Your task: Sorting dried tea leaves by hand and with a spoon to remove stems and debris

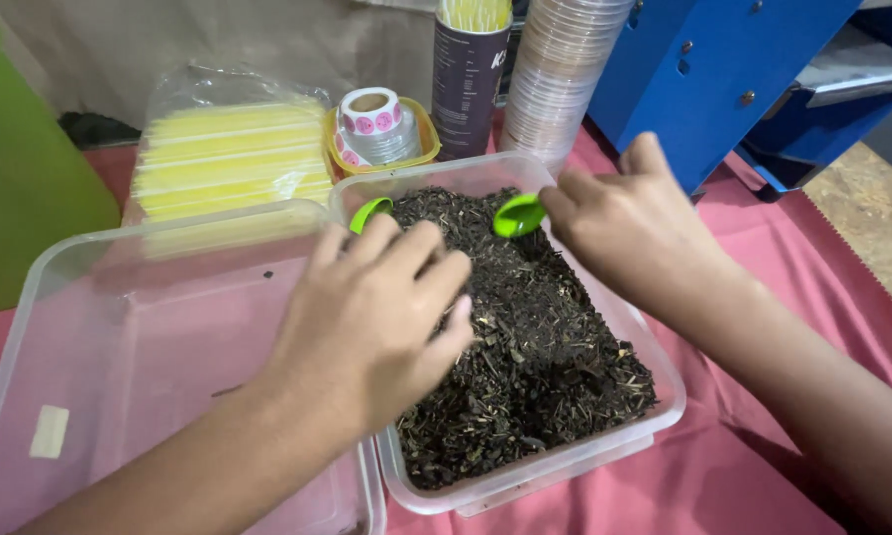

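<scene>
A clear plastic tub [654,347] holds dark, dry shredded leaves [540,347]. My left hand [376,307] hovers over the tub's left side with fingers curled around a small green scoop [369,212], whose tip shows above my fingers. My right hand [629,223] reaches in from the right and pinches a second green scoop [518,214] just above the leaves near the tub's far edge. A second, almost bare clear tub [119,327] sits to the left, partly under my left forearm.
Behind the tubs lie a bag of yellow straws [223,159], a roll of pink round stickers [373,121] in a yellow dish, a dark cylinder of sticks [466,79] and a stack of clear cups [560,79]. A green container [20,168] stands far left, a blue machine [723,79] far right. Pink cloth [743,466] covers the table.
</scene>
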